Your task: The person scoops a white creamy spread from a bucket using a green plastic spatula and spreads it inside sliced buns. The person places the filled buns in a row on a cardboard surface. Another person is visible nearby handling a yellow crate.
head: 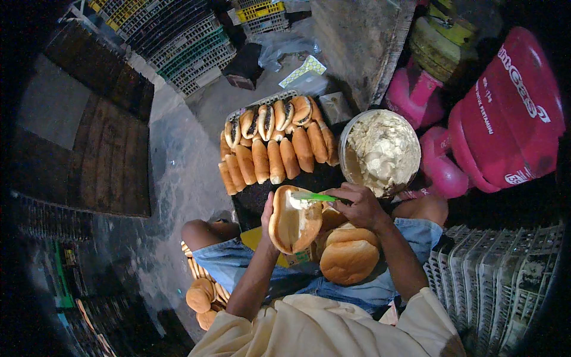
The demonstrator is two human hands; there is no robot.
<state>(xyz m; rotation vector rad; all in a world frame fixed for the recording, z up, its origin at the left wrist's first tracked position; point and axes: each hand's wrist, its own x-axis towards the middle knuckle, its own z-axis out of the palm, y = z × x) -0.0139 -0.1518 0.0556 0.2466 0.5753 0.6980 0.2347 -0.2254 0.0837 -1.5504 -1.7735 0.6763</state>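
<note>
My left hand [268,218] holds a split bread bun [285,227] opened flat, its pale inside facing up. In my right hand [359,204] is a spreader with a green handle [322,197], its blade lying on the bun's upper part. White cream [299,203] is smeared under and around the blade. Beyond my right hand stands a round tub [342,151] holding a mass of pale cream [379,147]. Several uncut-looking round buns [349,259] sit in front of my lap, below my right hand.
Ahead, a crate [285,95] carries rows of long buns [276,160], several with dark filling [266,121]. Pink gas cylinders [504,116] stand at right, near stacked grey crates [495,272]. More buns [200,294] lie at lower left. Crate stacks [192,49] rise behind.
</note>
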